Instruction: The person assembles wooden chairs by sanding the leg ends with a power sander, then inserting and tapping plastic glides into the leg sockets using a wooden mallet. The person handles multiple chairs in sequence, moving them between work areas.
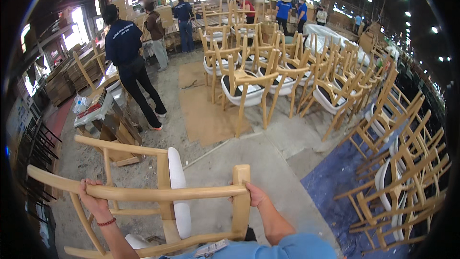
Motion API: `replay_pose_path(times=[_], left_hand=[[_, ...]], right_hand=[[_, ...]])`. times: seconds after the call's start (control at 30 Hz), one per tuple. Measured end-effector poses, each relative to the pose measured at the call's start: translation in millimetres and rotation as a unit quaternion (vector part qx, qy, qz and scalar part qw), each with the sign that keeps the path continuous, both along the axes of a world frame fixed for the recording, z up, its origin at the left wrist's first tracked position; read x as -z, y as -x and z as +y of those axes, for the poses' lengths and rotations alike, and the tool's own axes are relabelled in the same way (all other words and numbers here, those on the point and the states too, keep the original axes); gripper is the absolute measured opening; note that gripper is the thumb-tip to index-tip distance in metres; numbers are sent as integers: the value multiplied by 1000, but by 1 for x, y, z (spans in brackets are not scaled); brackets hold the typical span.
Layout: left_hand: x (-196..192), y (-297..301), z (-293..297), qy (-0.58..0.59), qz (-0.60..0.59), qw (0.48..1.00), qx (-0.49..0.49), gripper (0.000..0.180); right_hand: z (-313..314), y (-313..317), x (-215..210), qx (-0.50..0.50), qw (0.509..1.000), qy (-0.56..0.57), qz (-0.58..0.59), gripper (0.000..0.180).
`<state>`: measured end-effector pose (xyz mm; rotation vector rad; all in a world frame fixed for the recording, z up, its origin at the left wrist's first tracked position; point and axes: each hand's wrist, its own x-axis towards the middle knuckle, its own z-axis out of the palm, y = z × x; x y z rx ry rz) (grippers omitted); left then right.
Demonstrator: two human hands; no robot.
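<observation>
I hold a pale wooden chair (163,193) in front of me by its curved top rail. My left hand (92,201) wraps over the rail at its left end, a red bead bracelet on the wrist. My right hand (254,194) grips the rail's right end where it meets an upright post. A white seat cushion (178,187) stands on edge inside the frame. A second curved wooden rail (120,147) sits just beyond the one I hold.
Many wooden chairs with white cushions (268,81) crowd the middle and right of the concrete floor. A person in a dark shirt (129,62) walks at left beside a cluttered workbench (103,110). Several other people stand farther back. Brown cardboard sheets (206,115) lie on the floor.
</observation>
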<state>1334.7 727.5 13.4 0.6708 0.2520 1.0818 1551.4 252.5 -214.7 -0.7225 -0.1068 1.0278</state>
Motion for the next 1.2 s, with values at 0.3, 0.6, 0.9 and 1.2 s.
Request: replay_pose_path(times=[0.3, 0.6, 0.9, 1.2], left_hand=[[83, -122, -12, 210, 99, 957, -173, 18], [181, -194, -105, 261, 329, 903, 85, 35], [195, -65, -122, 229, 316, 920, 27, 30], [281, 351, -318, 406, 415, 804, -126, 21]], right_hand=[[10, -164, -231, -14, 951, 75, -300, 59], [242, -106, -234, -195, 679, 153, -691, 60], [362, -72, -62, -300, 526, 263, -752, 52], [392, -45, -12, -68, 383, 284, -876, 31]])
